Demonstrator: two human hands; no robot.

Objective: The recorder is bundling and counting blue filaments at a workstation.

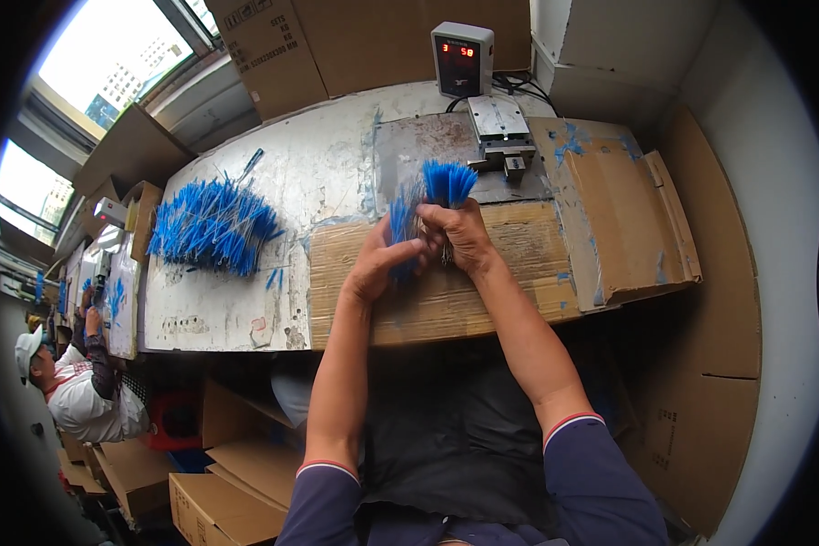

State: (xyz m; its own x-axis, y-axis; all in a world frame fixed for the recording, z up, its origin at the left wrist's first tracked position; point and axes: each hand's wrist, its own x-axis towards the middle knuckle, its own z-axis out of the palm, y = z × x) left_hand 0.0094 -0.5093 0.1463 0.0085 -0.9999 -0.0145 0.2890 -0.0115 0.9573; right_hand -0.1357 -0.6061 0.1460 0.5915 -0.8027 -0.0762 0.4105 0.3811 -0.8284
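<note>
My right hand [467,238] is closed round an upright bundle of thin wire-stemmed pieces with blue ends [449,183]; the blue ends fan out above the fist and pale stems show below it. Close beside it, my left hand [380,262] curls round a looser bunch of the same blue pieces [400,217], partly smeared by motion. The fingers of both hands meet in front of me, over the cardboard sheet [510,264] on the bench. A big loose pile of these blue-ended pieces [214,226] lies on the white bench top to the left.
Behind my hands stands a metal fixture [502,132] with a box-shaped counter [462,59] showing red digits. A flattened cardboard box [632,223] covers the bench's right end. A co-worker [82,391] works at the far left. Open cartons [227,505] stand on the floor.
</note>
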